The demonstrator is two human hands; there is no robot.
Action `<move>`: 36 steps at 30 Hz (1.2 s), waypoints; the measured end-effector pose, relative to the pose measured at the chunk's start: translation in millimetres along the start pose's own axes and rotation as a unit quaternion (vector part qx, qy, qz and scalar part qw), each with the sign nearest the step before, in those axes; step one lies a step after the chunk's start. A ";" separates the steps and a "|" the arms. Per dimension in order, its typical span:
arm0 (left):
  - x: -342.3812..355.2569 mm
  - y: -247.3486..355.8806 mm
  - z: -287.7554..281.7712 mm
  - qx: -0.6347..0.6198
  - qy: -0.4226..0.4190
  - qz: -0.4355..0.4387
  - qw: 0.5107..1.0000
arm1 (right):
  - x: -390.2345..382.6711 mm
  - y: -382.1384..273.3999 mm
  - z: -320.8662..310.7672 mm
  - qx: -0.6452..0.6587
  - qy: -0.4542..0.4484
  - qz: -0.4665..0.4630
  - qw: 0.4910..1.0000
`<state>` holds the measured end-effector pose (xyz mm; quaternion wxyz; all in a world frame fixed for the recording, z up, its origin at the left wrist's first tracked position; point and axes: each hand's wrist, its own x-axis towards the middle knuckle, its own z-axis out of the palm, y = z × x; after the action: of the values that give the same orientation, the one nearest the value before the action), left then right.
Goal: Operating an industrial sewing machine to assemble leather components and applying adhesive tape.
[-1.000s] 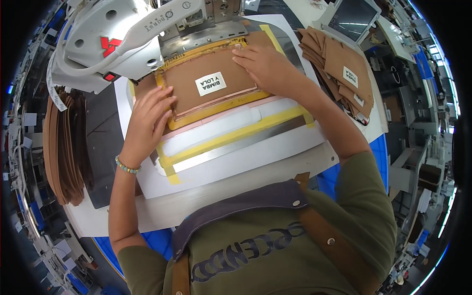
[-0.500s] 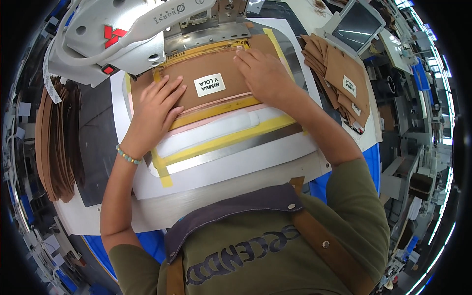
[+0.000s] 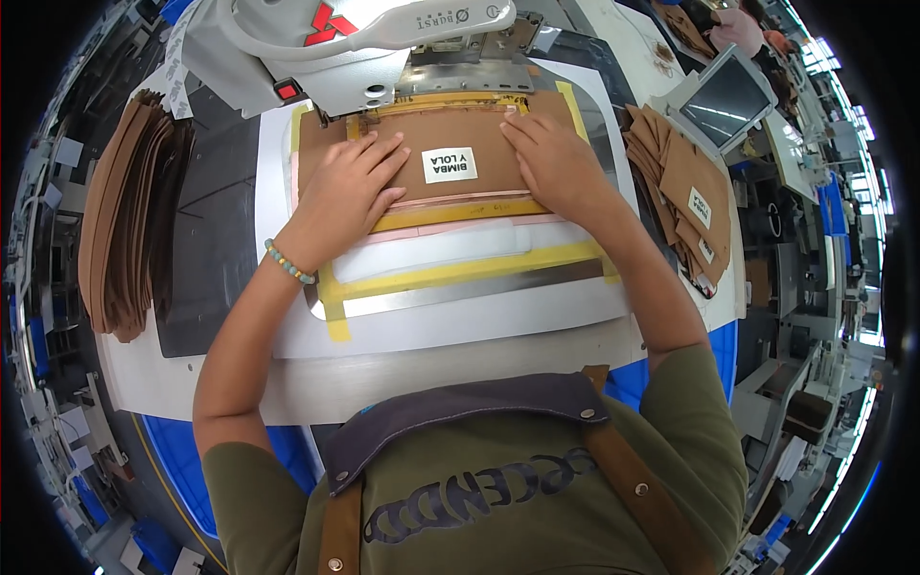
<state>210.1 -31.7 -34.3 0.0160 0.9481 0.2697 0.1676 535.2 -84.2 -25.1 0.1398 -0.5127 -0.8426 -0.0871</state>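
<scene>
Pale worktable [image 3: 307,388] — left hand [image 3: 350,187], right hand [image 3: 554,163] on brown panel [image 3: 450,131].

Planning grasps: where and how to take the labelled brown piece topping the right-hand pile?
Probably pinch the labelled brown piece by its right edge, thumb above, coming from the right: it looks thin and lies uncovered on the fanned pile, while the screen stands near the far end.

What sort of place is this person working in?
Probably a factory workshop, perhaps for sewn goods. A big white machine stands at the far edge of a brown panel, and more brown pieces are piled in a left stack and a right stack.
</scene>
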 end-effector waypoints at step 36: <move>12.8 20.9 -5.4 -0.004 -0.043 -0.103 0.994 | 61.9 -46.9 20.1 0.015 0.002 -0.084 0.996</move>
<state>229.1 -43.3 -22.7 0.0489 0.9214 0.3646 0.1251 463.6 -48.0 -24.1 0.1416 -0.4377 -0.8837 -0.0865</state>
